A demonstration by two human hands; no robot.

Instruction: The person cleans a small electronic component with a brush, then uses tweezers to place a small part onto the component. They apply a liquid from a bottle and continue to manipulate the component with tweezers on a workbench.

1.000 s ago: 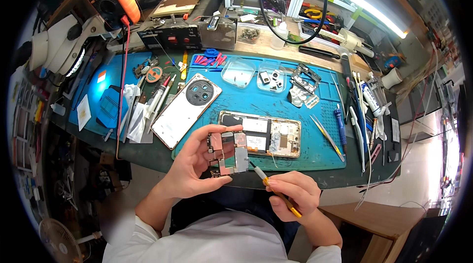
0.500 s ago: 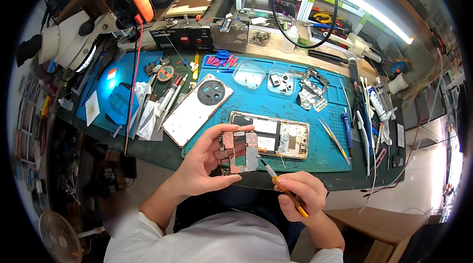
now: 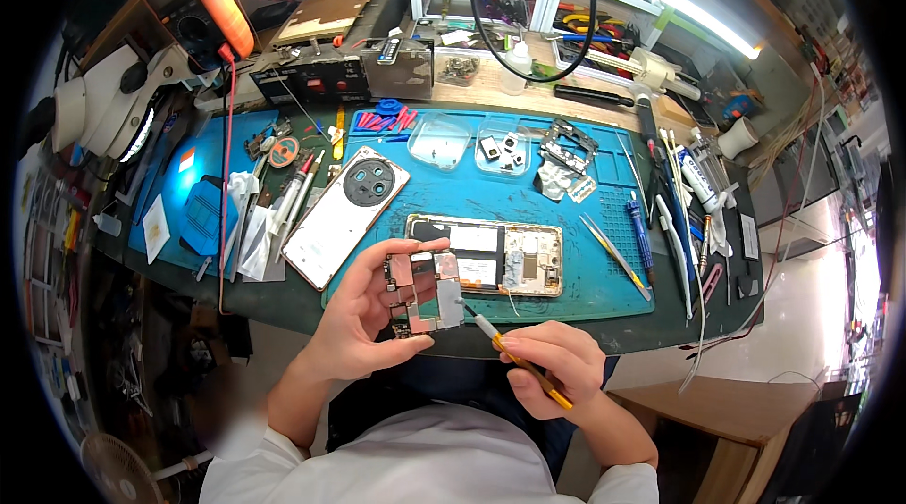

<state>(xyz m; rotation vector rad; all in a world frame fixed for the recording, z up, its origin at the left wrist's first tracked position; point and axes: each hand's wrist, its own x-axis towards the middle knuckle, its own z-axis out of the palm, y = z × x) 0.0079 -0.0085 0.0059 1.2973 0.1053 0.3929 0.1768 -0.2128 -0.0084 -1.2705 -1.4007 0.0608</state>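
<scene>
My left hand point(image 3: 351, 315) holds a phone circuit board point(image 3: 423, 292) upright, with pink, silver and grey patches, between thumb and fingers. My right hand point(image 3: 557, 367) grips a slim yellow-handled tool point(image 3: 534, 372) with a grey collar; its thin dark tip is at the board's right part, and I cannot tell if it touches. Behind the board lies an opened phone housing point(image 3: 528, 263) with battery and loose cable, partly hidden. A detached white back cover point(image 3: 326, 230) with a round black camera ring lies to the left on the blue mat point(image 3: 453, 193).
Clear boxes point(image 3: 500, 153) with small parts, metal brackets point(image 3: 566, 155), tweezers point(image 3: 613, 254), pens and brushes point(image 3: 670, 221) surround the work. A microscope point(image 3: 104, 108) and orange multimeter point(image 3: 193, 4) stand left; a black cable loop point(image 3: 533, 70) hangs at the back, a fan point(image 3: 123, 466) at lower left.
The view has swayed right and back left, shifting the whole bench in the picture. My hands keep nearly the same pose, with the tool still pointed at the board.
</scene>
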